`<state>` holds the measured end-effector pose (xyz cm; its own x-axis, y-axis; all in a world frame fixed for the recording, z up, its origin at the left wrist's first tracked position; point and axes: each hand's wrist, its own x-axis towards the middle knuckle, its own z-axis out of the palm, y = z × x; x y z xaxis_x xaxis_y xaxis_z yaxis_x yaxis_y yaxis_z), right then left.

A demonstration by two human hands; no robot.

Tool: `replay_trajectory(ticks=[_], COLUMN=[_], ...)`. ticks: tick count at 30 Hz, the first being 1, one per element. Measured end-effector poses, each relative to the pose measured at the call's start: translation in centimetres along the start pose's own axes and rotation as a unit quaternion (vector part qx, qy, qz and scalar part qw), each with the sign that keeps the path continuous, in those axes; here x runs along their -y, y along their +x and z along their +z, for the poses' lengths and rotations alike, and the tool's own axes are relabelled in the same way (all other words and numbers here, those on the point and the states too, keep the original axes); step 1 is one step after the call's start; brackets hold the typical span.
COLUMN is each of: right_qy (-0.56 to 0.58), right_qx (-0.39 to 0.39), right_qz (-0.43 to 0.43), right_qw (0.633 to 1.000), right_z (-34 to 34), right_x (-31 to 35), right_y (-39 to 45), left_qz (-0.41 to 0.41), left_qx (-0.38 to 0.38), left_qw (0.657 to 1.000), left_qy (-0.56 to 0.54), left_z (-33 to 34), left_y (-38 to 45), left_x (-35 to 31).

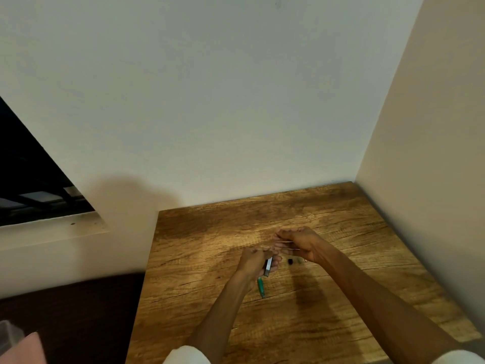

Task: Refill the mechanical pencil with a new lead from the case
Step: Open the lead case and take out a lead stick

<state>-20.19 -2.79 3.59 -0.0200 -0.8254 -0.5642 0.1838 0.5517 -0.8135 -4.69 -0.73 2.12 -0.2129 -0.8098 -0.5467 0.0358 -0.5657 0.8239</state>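
Over the middle of the wooden table (341,298), my left hand (253,262) is closed around a flat grey lead case (268,267). It also holds the green mechanical pencil (261,286), whose tip points down out of the fist toward me. Just right of it and a little farther back, my right hand (301,243) pinches thin pale leads (287,245) that run left toward the left fingertips. The fingertips of both hands almost meet. The pencil's upper end is hidden inside the left hand.
A small black cap (290,261) lies on the table under the right hand, with another tiny piece (305,260) beside it. Walls close the table at the back and right. Its left edge drops to a dark floor (78,311).
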Motion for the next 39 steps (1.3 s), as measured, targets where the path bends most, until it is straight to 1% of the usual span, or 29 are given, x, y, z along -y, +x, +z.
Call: replay_trajectory(ticks=[5,8,15,19,24,27,39], right_qy=[0.006,0.019,0.025,0.021,0.025,0.024,0.010], right_qx=[-0.011,-0.016,-0.016,-0.018,-0.026,-0.034,-0.048], right_qz=[-0.020,-0.034,-0.063,-0.071,-0.072,-0.074,-0.070], right_qw=[1.000,0.999,0.998,0.997,0.997,0.996,0.996], right_z=[-0.2,-0.4,-1.0,-1.4,-2.3,-3.1,-5.0], right_x=[0.9,1.6,3.3,3.6,3.4,3.2,2.7], right_y=[-0.3,-0.5,-1.1,-1.5,-2.1,-2.4,-2.7], left_qz=[0.004,0.002,0.030,0.049,0.077,0.089,0.061], left_qx=[0.006,-0.005,-0.051,-0.098,-0.133,-0.135,-0.135], left_qw=[1.000,1.000,0.998,0.994,0.987,0.983,0.978], left_qy=[0.000,-0.001,0.020,0.012,0.055,0.082,0.147], left_z=[-0.2,-0.4,-0.1,0.8,1.8,2.4,3.8], left_y=[0.1,0.3,0.8,1.4,2.3,2.8,4.5], left_x=[0.1,0.3,0.9,1.0,1.4,1.7,1.9])
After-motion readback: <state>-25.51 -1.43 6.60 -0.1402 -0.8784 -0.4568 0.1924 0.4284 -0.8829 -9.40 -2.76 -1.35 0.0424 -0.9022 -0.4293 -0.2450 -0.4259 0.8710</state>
